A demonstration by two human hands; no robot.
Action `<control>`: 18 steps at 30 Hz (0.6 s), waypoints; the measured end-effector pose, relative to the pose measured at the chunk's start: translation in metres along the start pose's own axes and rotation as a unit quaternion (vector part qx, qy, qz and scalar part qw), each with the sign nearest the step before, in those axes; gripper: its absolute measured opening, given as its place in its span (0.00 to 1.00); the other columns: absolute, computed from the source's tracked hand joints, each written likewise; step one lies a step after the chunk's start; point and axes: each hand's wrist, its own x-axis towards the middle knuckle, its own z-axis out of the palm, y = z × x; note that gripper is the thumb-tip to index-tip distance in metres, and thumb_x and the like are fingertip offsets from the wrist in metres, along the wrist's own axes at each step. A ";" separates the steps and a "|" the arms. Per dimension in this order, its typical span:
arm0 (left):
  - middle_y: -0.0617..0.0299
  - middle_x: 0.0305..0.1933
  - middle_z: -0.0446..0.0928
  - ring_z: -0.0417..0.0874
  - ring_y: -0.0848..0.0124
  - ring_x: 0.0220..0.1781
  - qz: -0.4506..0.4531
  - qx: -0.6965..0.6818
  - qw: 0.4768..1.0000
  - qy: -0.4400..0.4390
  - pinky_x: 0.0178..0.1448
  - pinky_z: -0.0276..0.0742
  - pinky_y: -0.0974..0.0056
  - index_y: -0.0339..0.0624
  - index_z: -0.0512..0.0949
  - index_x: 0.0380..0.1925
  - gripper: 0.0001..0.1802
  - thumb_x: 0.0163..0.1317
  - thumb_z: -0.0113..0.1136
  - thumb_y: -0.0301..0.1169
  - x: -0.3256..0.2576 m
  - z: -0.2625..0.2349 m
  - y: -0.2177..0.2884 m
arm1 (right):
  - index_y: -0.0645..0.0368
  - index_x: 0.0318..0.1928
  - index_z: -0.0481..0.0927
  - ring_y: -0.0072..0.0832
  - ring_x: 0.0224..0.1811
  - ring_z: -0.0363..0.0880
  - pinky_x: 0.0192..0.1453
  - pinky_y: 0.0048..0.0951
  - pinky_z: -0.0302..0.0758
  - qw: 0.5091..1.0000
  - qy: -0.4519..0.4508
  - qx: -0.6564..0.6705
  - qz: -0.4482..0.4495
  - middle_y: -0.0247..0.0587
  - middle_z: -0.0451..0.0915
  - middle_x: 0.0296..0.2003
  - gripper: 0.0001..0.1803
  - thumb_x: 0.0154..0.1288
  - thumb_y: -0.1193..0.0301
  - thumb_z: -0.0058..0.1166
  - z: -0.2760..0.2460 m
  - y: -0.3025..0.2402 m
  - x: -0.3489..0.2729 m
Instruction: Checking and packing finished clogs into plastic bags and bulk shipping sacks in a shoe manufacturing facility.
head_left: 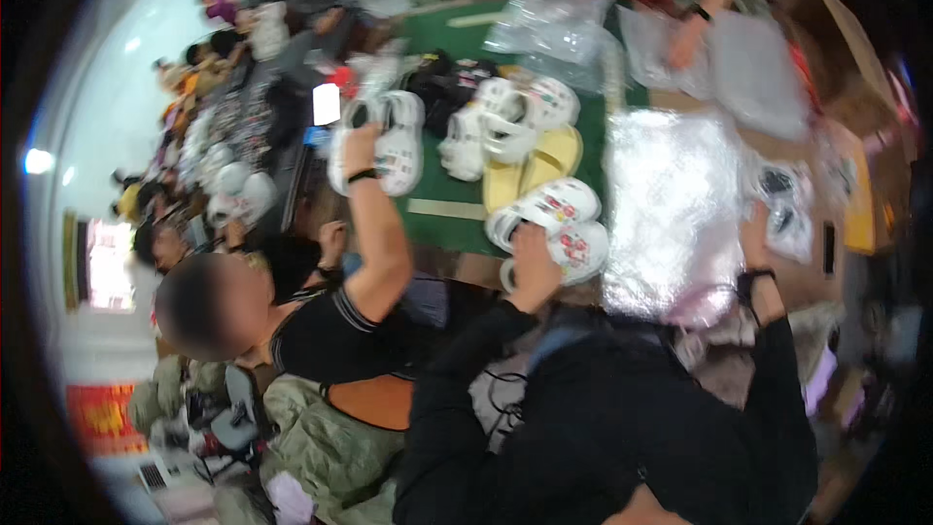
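Observation:
A pair of white clogs (580,245) with small coloured charms lies at the near edge of the green table. My left hand (535,264) is closed over the back of the pair, its fingertips partly hidden at the shoe opening. Shiny clear plastic bags (671,204) form a flat stack to the right of the clogs. My right hand (755,238) is at the right edge of this stack, beside a clear bag with something dark and white inside (785,209); blur hides how its fingers are set.
Yellow slides (544,163), more white clogs (510,126) and black shoes (447,87) sit beyond on the green table (442,228). At left, a co-worker's hand (361,148) is on another white pair. A person across handles plastic bags (554,24). An open cardboard box (836,49) stands right.

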 end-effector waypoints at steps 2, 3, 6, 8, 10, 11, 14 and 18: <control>0.40 0.40 0.70 0.70 0.45 0.48 -0.097 0.011 0.987 -0.128 0.60 0.55 0.48 0.29 0.63 0.42 0.31 0.37 0.62 0.30 -0.006 -0.024 -0.010 | 0.68 0.53 0.64 0.51 0.56 0.60 0.62 0.40 0.55 0.997 -0.082 0.006 -0.015 0.57 0.65 0.52 0.27 0.48 0.83 0.46 -0.008 -0.100 -0.001; 0.41 0.35 0.72 0.73 0.46 0.42 -0.061 0.032 0.995 -0.077 0.53 0.62 0.49 0.31 0.63 0.41 0.28 0.38 0.61 0.29 -0.007 -0.021 -0.004 | 0.66 0.54 0.64 0.50 0.57 0.59 0.62 0.41 0.55 0.991 -0.108 0.009 -0.075 0.57 0.64 0.53 0.27 0.49 0.81 0.47 -0.009 -0.114 -0.010; 0.45 0.33 0.73 0.74 0.48 0.39 -0.057 0.017 0.995 -0.086 0.42 0.69 0.52 0.30 0.62 0.40 0.24 0.39 0.56 0.25 -0.005 -0.001 -0.015 | 0.58 0.58 0.63 0.50 0.60 0.56 0.63 0.46 0.53 0.947 -0.222 -0.007 -0.232 0.55 0.58 0.59 0.30 0.52 0.73 0.53 -0.010 -0.165 -0.044; 0.45 0.31 0.73 0.75 0.49 0.38 -0.095 0.025 0.987 -0.128 0.41 0.69 0.53 0.30 0.62 0.40 0.24 0.40 0.55 0.24 0.001 0.005 -0.019 | 0.50 0.62 0.57 0.51 0.62 0.54 0.63 0.52 0.50 0.915 -0.328 -0.011 -0.235 0.55 0.54 0.61 0.36 0.53 0.64 0.55 0.008 -0.179 -0.062; 0.46 0.35 0.73 0.74 0.52 0.42 -0.106 0.036 0.980 -0.163 0.43 0.68 0.53 0.32 0.64 0.40 0.23 0.41 0.55 0.24 0.005 0.003 -0.022 | 0.45 0.66 0.49 0.53 0.63 0.51 0.62 0.57 0.47 0.904 -0.394 -0.037 -0.161 0.57 0.53 0.62 0.42 0.53 0.58 0.54 0.019 -0.186 -0.081; 0.48 0.38 0.72 0.73 0.53 0.43 -0.065 0.067 0.979 -0.181 0.44 0.67 0.53 0.33 0.66 0.40 0.22 0.42 0.55 0.25 0.003 0.004 -0.025 | 0.40 0.67 0.45 0.55 0.64 0.49 0.62 0.60 0.46 0.901 -0.409 -0.033 -0.142 0.59 0.51 0.62 0.43 0.54 0.56 0.53 0.020 -0.190 -0.084; 0.51 0.41 0.71 0.72 0.55 0.44 -0.031 0.099 0.975 -0.198 0.45 0.67 0.53 0.36 0.68 0.41 0.21 0.42 0.54 0.25 0.005 0.007 -0.033 | 0.37 0.66 0.47 0.58 0.64 0.48 0.62 0.61 0.46 0.888 -0.424 -0.109 -0.140 0.61 0.50 0.62 0.40 0.56 0.55 0.52 0.021 -0.200 -0.090; 0.52 0.43 0.69 0.72 0.53 0.44 -0.032 0.084 0.976 -0.200 0.44 0.68 0.52 0.40 0.70 0.42 0.20 0.44 0.51 0.24 0.004 0.012 -0.039 | 0.36 0.65 0.49 0.60 0.64 0.47 0.62 0.63 0.44 0.880 -0.429 -0.139 -0.150 0.62 0.51 0.62 0.37 0.57 0.53 0.49 0.020 -0.198 -0.091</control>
